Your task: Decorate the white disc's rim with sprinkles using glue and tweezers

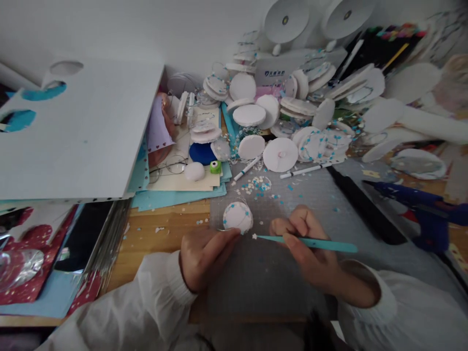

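Observation:
Teal tweezers (329,244) are pinched in my right hand (310,251), and their tip points left. At that tip is a tiny white flower (255,236). My left hand (206,256) has its fingertips closed at the lower edge of a small white disc (237,217). Thin wire with little blue flowers runs around the disc. The flower at the tweezers is just right of the left fingertips, apart from the disc. What exactly the left fingertips pinch is partly hidden by the fingers.
A grey cutting mat (263,287) lies under both hands, with loose blue and white flowers (258,185) scattered beyond. Many white discs (280,154) crowd the back. At right are a black strip-shaped object (369,207) and a blue glue gun (427,209); a white board (87,131) stands left.

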The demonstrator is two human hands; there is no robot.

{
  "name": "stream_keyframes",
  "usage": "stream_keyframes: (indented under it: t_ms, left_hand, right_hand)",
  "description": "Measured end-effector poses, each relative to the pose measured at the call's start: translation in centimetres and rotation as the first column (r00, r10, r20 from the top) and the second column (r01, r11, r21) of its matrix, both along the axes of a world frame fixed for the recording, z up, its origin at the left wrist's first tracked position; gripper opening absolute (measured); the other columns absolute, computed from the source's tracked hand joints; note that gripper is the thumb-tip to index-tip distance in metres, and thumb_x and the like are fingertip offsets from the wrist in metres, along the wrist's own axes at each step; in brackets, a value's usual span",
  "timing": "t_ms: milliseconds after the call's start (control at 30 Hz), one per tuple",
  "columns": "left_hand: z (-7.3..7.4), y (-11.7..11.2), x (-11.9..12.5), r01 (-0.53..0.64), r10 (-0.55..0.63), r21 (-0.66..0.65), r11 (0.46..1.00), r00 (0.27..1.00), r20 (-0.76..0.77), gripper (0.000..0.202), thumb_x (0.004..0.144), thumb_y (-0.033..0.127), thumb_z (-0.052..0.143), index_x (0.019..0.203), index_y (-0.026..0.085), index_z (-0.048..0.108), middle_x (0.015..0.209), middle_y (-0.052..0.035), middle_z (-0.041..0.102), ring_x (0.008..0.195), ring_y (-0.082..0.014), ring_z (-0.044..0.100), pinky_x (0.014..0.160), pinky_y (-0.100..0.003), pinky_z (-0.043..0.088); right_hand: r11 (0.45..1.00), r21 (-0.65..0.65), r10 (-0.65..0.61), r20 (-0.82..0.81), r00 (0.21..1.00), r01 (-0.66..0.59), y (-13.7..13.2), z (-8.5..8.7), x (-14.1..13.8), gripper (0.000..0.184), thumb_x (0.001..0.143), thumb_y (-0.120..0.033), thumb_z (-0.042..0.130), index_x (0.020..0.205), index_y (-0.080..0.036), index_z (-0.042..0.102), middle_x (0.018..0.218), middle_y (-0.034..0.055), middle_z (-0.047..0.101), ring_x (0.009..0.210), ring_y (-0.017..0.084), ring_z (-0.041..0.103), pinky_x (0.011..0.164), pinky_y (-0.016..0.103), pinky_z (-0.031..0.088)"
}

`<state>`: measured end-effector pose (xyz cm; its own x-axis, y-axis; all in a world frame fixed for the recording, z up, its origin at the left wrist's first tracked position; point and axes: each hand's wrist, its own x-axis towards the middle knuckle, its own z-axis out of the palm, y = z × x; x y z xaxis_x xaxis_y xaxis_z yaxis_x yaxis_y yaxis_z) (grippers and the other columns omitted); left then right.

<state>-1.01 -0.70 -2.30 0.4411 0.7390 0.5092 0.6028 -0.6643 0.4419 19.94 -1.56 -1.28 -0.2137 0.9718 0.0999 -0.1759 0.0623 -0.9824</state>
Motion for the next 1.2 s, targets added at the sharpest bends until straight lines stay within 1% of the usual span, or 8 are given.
stream_keyframes:
  t_ms: [67,133,300,400,533,667,900,1200]
  left_hand:
    - [0.1,-0.1,0.0,0.028,-0.028,0.011,1.000,1.000,0.002,0.011,0.084,0.014,0.059,0.095,0.014,0.063,0.056,0.0026,0.062,0.047,-0.0087,0.054,0.046,-0.022,0.037]
    - [0.0,-0.2,-0.1,0.046,-0.046,0.006,0.999,0.999,-0.017,0.012,0.085,0.014,0.058,0.096,0.014,0.063,0.055,0.0032,0.060,0.047,-0.0093,0.053,0.046,-0.023,0.035]
    - [-0.6,-0.4,-0.4,0.072,-0.072,-0.004,0.997,0.997,-0.036,0.016,0.084,0.013,0.057,0.099,0.016,0.062,0.056,0.0035,0.058,0.047,-0.0101,0.052,0.047,-0.024,0.033]
    - [-0.8,-0.4,-0.6,0.103,-0.104,-0.031,0.994,0.993,-0.048,0.020,0.085,0.014,0.056,0.104,0.017,0.061,0.059,0.0031,0.059,0.050,-0.0105,0.054,0.048,-0.024,0.034]
    - [-1.0,-0.5,-0.7,0.114,-0.117,-0.056,0.992,0.992,-0.051,0.021,0.085,0.015,0.055,0.106,0.018,0.060,0.063,0.0022,0.062,0.052,-0.0105,0.055,0.050,-0.025,0.035]
    - [-1.0,-0.5,-0.7,0.119,-0.120,-0.031,0.992,0.992,-0.047,0.022,0.085,0.014,0.057,0.107,0.017,0.060,0.063,0.0015,0.064,0.051,-0.0108,0.055,0.049,-0.025,0.034]
    - [-0.6,-0.4,-0.6,0.118,-0.119,-0.022,0.993,0.991,-0.059,0.021,0.084,0.013,0.056,0.104,0.017,0.060,0.062,0.0024,0.063,0.050,-0.0102,0.055,0.049,-0.025,0.035]
    - [-0.8,-0.5,-0.7,0.128,-0.129,-0.023,0.992,0.989,-0.074,0.021,0.086,0.014,0.055,0.106,0.016,0.059,0.064,0.0013,0.065,0.051,-0.0108,0.056,0.049,-0.025,0.036]
  right_hand:
    - [1.000,0.008,-0.010,-0.021,1.000,0.010,-0.2,-0.1,0.0,0.023,0.092,-0.027,0.040,0.078,-0.024,0.022,0.063,-0.0054,0.025,0.055,0.012,0.028,0.050,0.027,0.029]
    - [1.000,0.022,-0.001,-0.001,1.000,0.001,-0.3,0.0,0.1,0.021,0.092,-0.025,0.039,0.078,-0.024,0.022,0.064,-0.0053,0.025,0.055,0.012,0.028,0.050,0.027,0.029]
    - [0.989,0.130,0.044,0.159,0.986,-0.066,-0.2,0.9,0.1,0.018,0.091,-0.017,0.034,0.079,-0.025,0.023,0.066,-0.0045,0.027,0.053,0.012,0.027,0.045,0.025,0.026]
    - [0.986,0.141,0.054,0.210,0.976,-0.084,0.0,1.4,0.0,0.018,0.091,-0.015,0.032,0.079,-0.025,0.022,0.066,-0.0043,0.028,0.053,0.012,0.028,0.044,0.025,0.027]
    - [0.986,0.154,0.030,0.191,0.981,-0.060,0.1,1.3,-0.2,0.018,0.090,-0.015,0.032,0.079,-0.025,0.022,0.065,-0.0042,0.027,0.052,0.012,0.028,0.044,0.025,0.027]
    - [0.980,0.190,0.026,0.206,0.978,-0.066,0.0,1.2,-0.2,0.018,0.090,-0.014,0.033,0.079,-0.024,0.022,0.065,-0.0042,0.027,0.052,0.012,0.028,0.044,0.025,0.027]
    - [0.958,0.285,-0.033,0.205,0.978,-0.028,-0.1,0.8,-0.6,0.019,0.086,-0.011,0.037,0.078,-0.024,0.026,0.063,-0.0045,0.027,0.051,0.011,0.027,0.043,0.024,0.022]
    - [0.955,0.296,-0.037,0.197,0.980,-0.024,-0.1,0.4,-0.5,0.017,0.087,-0.014,0.037,0.079,-0.024,0.027,0.064,-0.0044,0.027,0.053,0.012,0.029,0.046,0.025,0.025]
